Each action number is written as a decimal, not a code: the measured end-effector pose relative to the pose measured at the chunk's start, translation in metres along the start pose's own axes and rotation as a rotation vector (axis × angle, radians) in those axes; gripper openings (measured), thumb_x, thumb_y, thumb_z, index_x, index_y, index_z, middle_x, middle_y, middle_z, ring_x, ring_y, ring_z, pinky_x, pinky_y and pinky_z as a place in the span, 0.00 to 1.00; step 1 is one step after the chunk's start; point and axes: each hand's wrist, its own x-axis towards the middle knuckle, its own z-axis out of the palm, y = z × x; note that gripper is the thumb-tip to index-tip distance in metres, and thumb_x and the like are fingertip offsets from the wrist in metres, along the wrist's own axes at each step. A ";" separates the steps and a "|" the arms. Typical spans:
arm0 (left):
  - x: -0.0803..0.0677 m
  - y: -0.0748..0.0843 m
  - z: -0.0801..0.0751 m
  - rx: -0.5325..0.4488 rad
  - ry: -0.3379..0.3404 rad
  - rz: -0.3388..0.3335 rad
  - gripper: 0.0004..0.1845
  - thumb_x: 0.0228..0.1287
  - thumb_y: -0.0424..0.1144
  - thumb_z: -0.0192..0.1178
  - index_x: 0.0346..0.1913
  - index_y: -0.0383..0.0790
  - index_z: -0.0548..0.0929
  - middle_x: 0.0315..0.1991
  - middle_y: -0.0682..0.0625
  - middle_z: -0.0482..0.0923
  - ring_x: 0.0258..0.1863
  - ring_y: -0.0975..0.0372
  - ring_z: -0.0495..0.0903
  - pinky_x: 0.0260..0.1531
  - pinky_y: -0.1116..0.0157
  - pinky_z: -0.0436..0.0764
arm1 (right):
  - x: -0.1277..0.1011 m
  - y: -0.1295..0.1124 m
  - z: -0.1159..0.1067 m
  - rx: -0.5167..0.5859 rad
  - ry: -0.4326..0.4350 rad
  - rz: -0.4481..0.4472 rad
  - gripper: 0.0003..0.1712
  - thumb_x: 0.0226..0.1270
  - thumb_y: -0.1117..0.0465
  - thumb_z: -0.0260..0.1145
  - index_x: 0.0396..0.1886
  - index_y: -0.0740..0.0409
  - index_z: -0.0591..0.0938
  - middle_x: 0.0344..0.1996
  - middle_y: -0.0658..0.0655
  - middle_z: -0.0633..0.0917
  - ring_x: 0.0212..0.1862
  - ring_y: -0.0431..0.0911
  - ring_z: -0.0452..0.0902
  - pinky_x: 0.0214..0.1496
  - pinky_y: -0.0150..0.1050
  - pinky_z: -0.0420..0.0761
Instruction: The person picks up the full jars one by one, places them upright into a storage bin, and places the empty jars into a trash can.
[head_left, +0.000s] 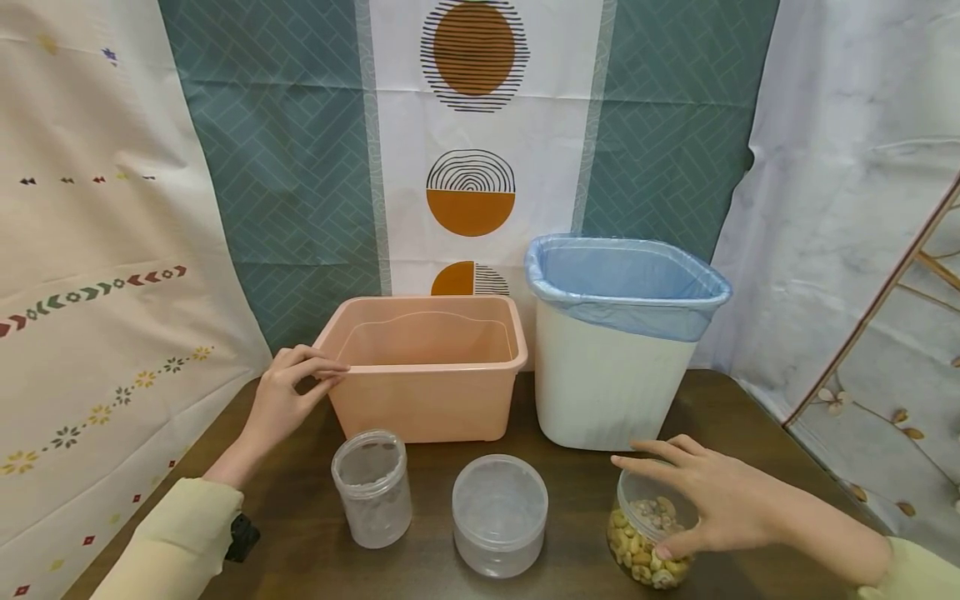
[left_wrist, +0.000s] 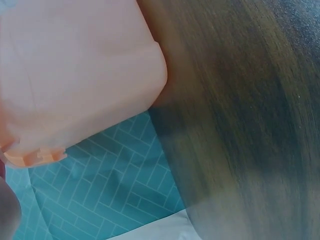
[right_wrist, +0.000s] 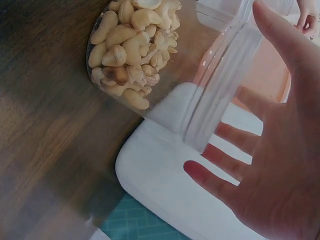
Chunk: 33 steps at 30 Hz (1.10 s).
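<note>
Early stage, by my reading: right hand, fingers spread and unclenched, reaches over the cashew jar at lower right, not yet grasping it. Left hand pinches the rim of the peach bin, centre frame. Both clear jars look untouched and the lined bin seems empty.

Two see-through plastic containers sit up front on the dark wooden table: a taller jar and a wider tub, both empty I think. Behind them there's a white bin with a blue liner.

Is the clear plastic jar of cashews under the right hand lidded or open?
Open: the clear plastic jar of cashews shows a bare threaded rim, no lid on it.
</note>
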 end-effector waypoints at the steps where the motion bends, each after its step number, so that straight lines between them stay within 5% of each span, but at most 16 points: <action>1: 0.000 0.000 0.000 0.001 0.000 -0.002 0.16 0.44 0.23 0.74 0.36 0.44 0.91 0.35 0.53 0.82 0.38 0.65 0.69 0.41 0.71 0.64 | 0.001 0.000 -0.001 -0.002 -0.007 -0.004 0.52 0.50 0.23 0.64 0.75 0.26 0.60 0.69 0.49 0.71 0.59 0.43 0.68 0.37 0.39 0.78; 12: -0.001 -0.002 0.001 0.005 0.001 -0.020 0.15 0.45 0.24 0.74 0.36 0.43 0.91 0.35 0.52 0.81 0.37 0.66 0.68 0.40 0.67 0.65 | 0.012 0.003 -0.013 0.090 -0.146 0.004 0.55 0.41 0.30 0.76 0.73 0.25 0.63 0.59 0.44 0.72 0.48 0.39 0.63 0.37 0.35 0.73; 19: -0.001 -0.003 0.001 0.002 0.000 -0.023 0.15 0.45 0.24 0.74 0.37 0.43 0.91 0.35 0.53 0.81 0.37 0.66 0.68 0.40 0.67 0.64 | 0.015 0.008 -0.012 0.142 -0.131 -0.067 0.52 0.39 0.34 0.79 0.68 0.29 0.69 0.51 0.40 0.72 0.43 0.36 0.61 0.39 0.32 0.71; 33: -0.003 -0.002 0.000 0.003 -0.001 -0.037 0.15 0.45 0.24 0.74 0.37 0.44 0.91 0.36 0.52 0.81 0.37 0.67 0.67 0.39 0.66 0.65 | 0.034 0.003 -0.033 0.121 -0.182 -0.119 0.51 0.36 0.32 0.80 0.65 0.27 0.70 0.49 0.43 0.73 0.51 0.39 0.67 0.44 0.38 0.77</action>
